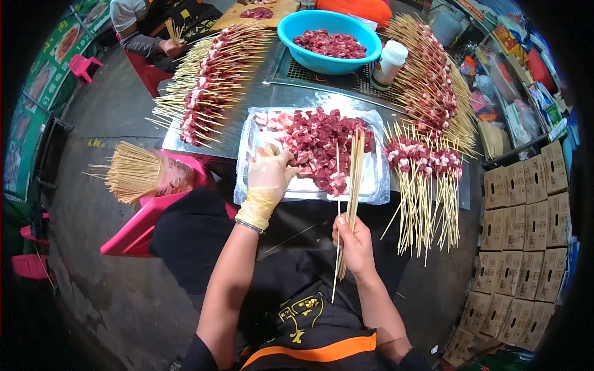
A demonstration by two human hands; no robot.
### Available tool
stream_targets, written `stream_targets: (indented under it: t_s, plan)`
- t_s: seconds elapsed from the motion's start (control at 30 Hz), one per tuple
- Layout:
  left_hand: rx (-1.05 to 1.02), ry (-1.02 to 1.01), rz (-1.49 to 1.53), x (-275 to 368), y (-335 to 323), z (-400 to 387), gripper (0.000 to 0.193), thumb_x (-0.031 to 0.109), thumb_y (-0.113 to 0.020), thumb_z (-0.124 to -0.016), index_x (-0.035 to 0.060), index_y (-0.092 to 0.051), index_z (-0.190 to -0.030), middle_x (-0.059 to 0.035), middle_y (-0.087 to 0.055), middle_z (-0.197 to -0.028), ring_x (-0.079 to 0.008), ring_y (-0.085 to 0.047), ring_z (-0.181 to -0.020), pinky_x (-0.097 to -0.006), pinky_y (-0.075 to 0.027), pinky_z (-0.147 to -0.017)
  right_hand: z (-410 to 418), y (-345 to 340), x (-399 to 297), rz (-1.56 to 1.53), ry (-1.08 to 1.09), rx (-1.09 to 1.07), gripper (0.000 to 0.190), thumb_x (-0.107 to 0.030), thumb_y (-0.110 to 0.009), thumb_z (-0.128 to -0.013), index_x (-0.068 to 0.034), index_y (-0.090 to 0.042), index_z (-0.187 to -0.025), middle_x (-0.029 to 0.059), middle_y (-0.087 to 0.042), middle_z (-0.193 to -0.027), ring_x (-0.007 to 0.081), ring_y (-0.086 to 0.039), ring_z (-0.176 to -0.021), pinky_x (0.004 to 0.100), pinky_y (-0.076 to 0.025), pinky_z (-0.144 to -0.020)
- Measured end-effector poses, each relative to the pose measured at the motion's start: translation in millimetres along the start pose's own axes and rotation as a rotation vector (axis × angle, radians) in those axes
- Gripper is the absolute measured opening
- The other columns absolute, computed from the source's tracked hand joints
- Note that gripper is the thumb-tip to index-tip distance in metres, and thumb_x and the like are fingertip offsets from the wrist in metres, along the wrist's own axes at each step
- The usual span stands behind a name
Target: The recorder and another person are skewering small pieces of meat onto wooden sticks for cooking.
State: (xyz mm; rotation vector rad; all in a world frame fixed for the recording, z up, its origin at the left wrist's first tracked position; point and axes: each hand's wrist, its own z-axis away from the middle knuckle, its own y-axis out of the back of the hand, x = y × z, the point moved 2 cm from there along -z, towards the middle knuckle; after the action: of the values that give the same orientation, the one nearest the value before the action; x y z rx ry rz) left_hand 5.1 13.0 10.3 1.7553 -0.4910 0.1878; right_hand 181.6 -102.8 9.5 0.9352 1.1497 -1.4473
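My left hand (269, 169), in a thin translucent glove, is over the left side of a plastic-lined tray (245, 181). Its fingers curl beside a heap of diced raw meat (320, 143); whether they pinch a piece is hidden. My bare right hand (355, 241) grips a bundle of bamboo skewers (355, 185) below the tray's near edge. One skewer (335, 273) stands apart from that bundle, and its upper part appears to carry meat (338, 178). Finished-looking meat skewers (422, 157) lie right of the tray, their bare ends over the table edge.
Stacked meat skewers line the table's left (209, 83) and right (427, 79). Behind the tray are a blue basin (306, 60) of meat and a white bottle (390, 65). A pink stool (153, 213) holds packed skewers (134, 174). Another person's hand (171, 47) holds sticks. Cartons (524, 232) stand right.
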Motion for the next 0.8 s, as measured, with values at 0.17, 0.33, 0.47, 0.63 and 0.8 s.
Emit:
stream_targets:
  t_s: [0.17, 0.33, 0.47, 0.63, 0.8]
  plan:
    - [0.067, -0.018, -0.003, -2.8, -1.7, 2.2, 0.016, 0.019, -0.066, -0.071, 0.0093, -0.064, -0.083, -0.0094, -0.056, -0.089, -0.0286, -0.05, -0.089, -0.0395, -0.039, -0.079, 6.1, -8.8, -13.5, -0.006, -0.115, -0.099, 0.023, -0.024, -0.043, -0.093, -0.006, -0.048, -0.079, -0.0043, -0.04, -0.06, 0.003, -0.036, -0.051, 0.0175, -0.028, -0.045]
    - [0.144, 0.296, 0.806, -6.4, 17.6, 0.6, 0.012, 0.014, -0.062, -0.079, 0.0043, -0.063, -0.086, -0.0084, -0.06, -0.079, -0.0198, -0.055, -0.073, -0.0281, -0.043, -0.07, 11.2, -12.4, -19.5, 0.051, -0.071, -0.122, 0.019, -0.016, -0.049, -0.091, 0.0, -0.057, -0.096, -0.0064, -0.039, -0.057, 0.0016, -0.033, -0.049, 0.0183, -0.026, -0.044]
    - [-0.079, 0.628, 1.606, -23.7, 10.4, 11.6, 0.017, 0.013, -0.058, -0.084, -0.0003, -0.059, -0.093, -0.0091, -0.061, -0.083, -0.0125, -0.056, -0.069, -0.022, -0.045, -0.064, 11.4, -17.2, -22.7, 0.108, -0.004, -0.127, 0.022, -0.013, -0.051, -0.089, 0.002, -0.059, -0.103, -0.0073, -0.04, -0.057, 0.0009, -0.033, -0.048, 0.0182, -0.027, -0.044]
    - [-0.141, 0.494, 1.872, -13.9, 14.3, 11.5, 0.019, 0.013, -0.056, -0.084, -0.0023, -0.058, -0.095, -0.014, -0.063, -0.084, -0.0153, -0.057, -0.071, -0.0253, -0.046, -0.065, 9.8, -17.2, -21.7, 0.143, 0.023, -0.123, 0.022, -0.013, -0.051, -0.089, 0.003, -0.06, -0.101, -0.0067, -0.042, -0.056, 0.0009, -0.035, -0.049, 0.0183, -0.029, -0.044]
    - [-0.168, 0.42, 1.751, -10.3, 21.6, 11.6, 0.017, 0.012, -0.056, -0.084, -0.003, -0.06, -0.09, -0.0133, -0.063, -0.081, -0.0149, -0.057, -0.069, -0.0254, -0.045, -0.065, 11.2, -16.9, -24.9, 0.252, 0.053, -0.095, 0.021, -0.011, -0.052, -0.087, 0.003, -0.06, -0.101, -0.0045, -0.044, -0.055, 0.0015, -0.038, -0.049, 0.0193, -0.032, -0.045]
